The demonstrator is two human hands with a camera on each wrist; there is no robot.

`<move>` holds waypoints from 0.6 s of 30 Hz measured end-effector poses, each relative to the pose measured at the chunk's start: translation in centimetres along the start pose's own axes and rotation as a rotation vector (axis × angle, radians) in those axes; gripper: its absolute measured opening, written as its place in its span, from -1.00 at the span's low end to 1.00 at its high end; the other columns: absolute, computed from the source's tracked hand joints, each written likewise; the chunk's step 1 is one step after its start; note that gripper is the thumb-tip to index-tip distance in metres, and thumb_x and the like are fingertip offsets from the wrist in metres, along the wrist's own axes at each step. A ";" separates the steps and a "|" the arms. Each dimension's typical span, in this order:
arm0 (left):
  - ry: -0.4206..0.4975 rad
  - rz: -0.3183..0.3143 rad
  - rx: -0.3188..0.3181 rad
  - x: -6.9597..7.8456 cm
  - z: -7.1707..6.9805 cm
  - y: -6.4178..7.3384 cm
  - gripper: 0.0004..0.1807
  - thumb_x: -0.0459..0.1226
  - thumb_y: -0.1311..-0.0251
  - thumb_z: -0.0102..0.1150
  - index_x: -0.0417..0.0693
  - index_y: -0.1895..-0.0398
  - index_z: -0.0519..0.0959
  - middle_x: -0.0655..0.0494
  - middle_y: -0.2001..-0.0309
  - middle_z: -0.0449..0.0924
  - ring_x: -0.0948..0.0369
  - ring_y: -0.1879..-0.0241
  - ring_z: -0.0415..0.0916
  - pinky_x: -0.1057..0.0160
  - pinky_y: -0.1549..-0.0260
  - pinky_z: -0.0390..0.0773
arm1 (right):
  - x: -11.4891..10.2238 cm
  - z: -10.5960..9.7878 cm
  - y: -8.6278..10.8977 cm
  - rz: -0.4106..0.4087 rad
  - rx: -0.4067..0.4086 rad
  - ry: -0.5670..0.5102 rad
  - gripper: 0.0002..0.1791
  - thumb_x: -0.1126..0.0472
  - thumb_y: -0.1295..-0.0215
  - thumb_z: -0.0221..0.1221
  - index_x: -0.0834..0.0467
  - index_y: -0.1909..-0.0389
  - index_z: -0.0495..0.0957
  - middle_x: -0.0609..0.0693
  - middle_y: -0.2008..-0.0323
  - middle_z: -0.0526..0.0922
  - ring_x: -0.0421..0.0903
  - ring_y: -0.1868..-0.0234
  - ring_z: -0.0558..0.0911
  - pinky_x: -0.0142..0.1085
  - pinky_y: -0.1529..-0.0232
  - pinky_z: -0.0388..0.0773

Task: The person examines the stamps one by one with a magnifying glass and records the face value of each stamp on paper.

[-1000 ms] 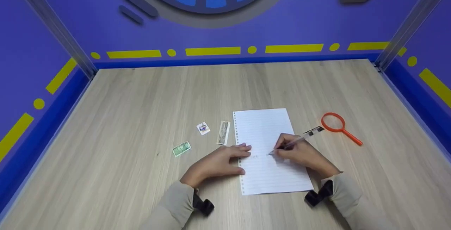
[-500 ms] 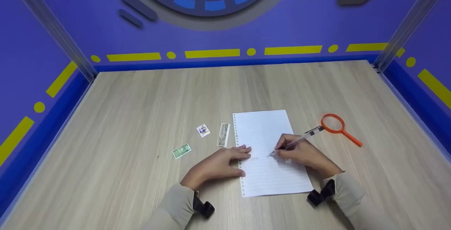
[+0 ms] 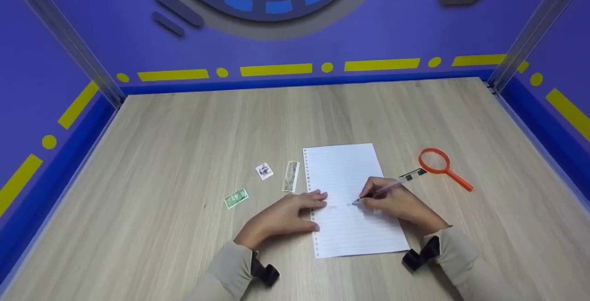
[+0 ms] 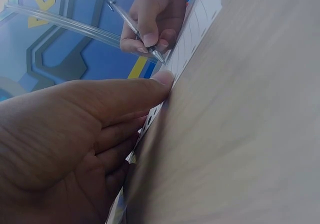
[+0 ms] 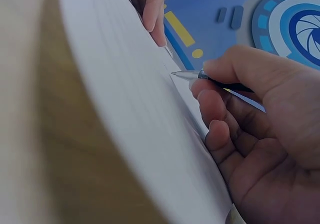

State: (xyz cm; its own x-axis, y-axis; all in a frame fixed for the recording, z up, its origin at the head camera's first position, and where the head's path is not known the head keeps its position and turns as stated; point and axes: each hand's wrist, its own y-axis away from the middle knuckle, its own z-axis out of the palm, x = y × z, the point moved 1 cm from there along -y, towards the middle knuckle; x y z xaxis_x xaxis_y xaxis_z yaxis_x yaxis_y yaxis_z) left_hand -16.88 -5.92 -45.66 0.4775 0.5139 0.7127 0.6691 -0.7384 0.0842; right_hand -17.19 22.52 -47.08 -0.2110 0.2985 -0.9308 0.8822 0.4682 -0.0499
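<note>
My right hand [image 3: 392,197] pinches a clear ballpoint pen [image 3: 389,187], its tip at the lined sheet of paper [image 3: 341,167]. Faint writing [image 3: 331,207] shows left of the tip. In the right wrist view the pen's metal tip [image 5: 184,74] sticks out between thumb and curled fingers. My left hand [image 3: 286,215] rests with spread fingers and thumb on the sheet's hole-punched left edge. In the left wrist view its thumb [image 4: 135,97] lies at that edge, with the pen [image 4: 132,24] beyond it.
Left of the sheet lie a long grey stamp [image 3: 291,176], a small white stamp with a coloured picture [image 3: 264,171] and a green stamp [image 3: 236,198]. An orange magnifying glass [image 3: 446,172] lies to the right. Blue-purple panels [image 3: 276,52] border the wooden table [image 3: 193,130].
The pen's upper end has tilted slightly away from the magnifying glass's rim, and its tip stays at nearly the same place on the sheet. The left hand keeps its place.
</note>
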 end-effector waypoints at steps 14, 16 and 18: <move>0.031 -0.013 -0.001 0.1 0.0 0.1 -0.41 -0.23 -0.12 0.32 -0.15 -0.25 0.47 0.17 -0.40 0.30 0.19 -0.46 0.10 0.21 -0.46 0.09 | -0.2 0.1 -0.1 0.004 0.013 0.019 -0.92 0.36 -0.17 0.25 0.29 0.33 0.56 0.01 0.46 0.60 -0.31 0.49 0.51 -0.50 0.47 0.45; 0.029 -0.011 -0.001 0.1 0.0 0.0 -0.41 -0.24 -0.12 0.32 -0.15 -0.25 0.47 0.16 -0.39 0.30 0.18 -0.46 0.10 0.20 -0.45 0.09 | -0.2 0.1 -0.1 0.004 0.011 0.025 -0.91 0.35 -0.17 0.25 0.28 0.33 0.56 0.01 0.46 0.60 -0.31 0.48 0.51 -0.50 0.47 0.45; 0.033 -0.016 -0.001 0.1 0.0 0.0 -0.41 -0.24 -0.11 0.32 -0.14 -0.26 0.46 0.18 -0.40 0.29 0.19 -0.46 0.10 0.21 -0.46 0.08 | -0.1 0.1 0.0 0.000 0.009 0.028 -0.91 0.35 -0.18 0.25 0.29 0.33 0.56 0.02 0.46 0.60 -0.31 0.48 0.51 -0.49 0.47 0.45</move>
State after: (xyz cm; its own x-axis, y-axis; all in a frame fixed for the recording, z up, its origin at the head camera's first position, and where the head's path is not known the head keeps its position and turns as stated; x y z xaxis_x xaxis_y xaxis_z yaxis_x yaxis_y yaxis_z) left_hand -16.85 -5.91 -45.59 0.4474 0.5108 0.7341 0.6762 -0.7304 0.0962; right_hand -17.16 22.39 -47.00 -0.2232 0.3219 -0.9201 0.8859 0.4608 -0.0537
